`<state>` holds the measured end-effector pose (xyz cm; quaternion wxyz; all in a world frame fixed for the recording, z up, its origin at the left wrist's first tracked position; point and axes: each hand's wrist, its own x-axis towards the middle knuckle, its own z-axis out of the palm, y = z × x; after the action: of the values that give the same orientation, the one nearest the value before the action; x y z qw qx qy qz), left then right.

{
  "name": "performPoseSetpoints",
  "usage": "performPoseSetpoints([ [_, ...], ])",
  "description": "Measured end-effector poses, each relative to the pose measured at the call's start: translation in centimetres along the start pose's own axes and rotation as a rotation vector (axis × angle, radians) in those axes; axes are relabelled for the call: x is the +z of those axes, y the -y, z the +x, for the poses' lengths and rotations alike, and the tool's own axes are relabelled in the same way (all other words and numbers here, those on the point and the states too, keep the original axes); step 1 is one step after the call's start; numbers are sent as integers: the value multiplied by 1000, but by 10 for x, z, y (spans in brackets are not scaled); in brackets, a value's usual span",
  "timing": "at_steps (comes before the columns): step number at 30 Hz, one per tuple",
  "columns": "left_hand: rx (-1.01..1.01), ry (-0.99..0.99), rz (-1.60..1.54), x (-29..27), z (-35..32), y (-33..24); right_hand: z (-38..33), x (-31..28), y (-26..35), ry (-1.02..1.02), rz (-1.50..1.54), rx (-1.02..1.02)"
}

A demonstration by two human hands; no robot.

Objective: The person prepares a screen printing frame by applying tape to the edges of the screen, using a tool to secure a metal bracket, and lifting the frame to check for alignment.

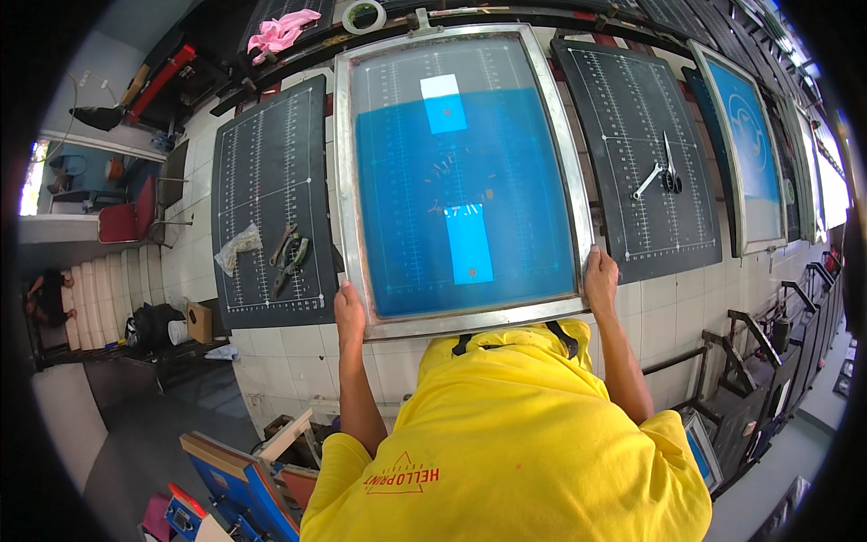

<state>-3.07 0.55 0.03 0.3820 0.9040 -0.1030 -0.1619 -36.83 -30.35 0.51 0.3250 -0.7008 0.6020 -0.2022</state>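
A silkscreen printing frame point(472, 322) with metal edges lies in front of me, its lower edge close to my waist. Its mesh point(397, 217) is mostly blue, with a pale band at the far end and small cut-out shapes near the middle. Two white rectangles point(470, 248) show through the mesh, one near and one far. My left hand point(349, 312) grips the frame's near left corner. At the near right side, my right hand point(601, 278) is closed round the edge, thumb on top. Beneath the mesh a gridded board shows through faintly.
Left, a black gridded board point(262, 172) carries pliers point(292, 257) and a plastic bag point(238, 247). The right board point(632, 108) holds scissors point(670, 167) and a wrench point(647, 182). Another blue screen point(745, 126) stands farther right. A tape roll point(364, 16) and pink cloth point(282, 34) lie beyond.
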Motion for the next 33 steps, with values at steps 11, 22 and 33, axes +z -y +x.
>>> performPoseSetpoints([
  [11,27,40,12,1,2,5,1,-2,3,27,8,26],
  [22,22,69,-178,-18,-7,4,3,-17,1,97,120,35],
  [33,98,59,-9,-11,-4,3,-4,-2,0,-41,56,10],
])
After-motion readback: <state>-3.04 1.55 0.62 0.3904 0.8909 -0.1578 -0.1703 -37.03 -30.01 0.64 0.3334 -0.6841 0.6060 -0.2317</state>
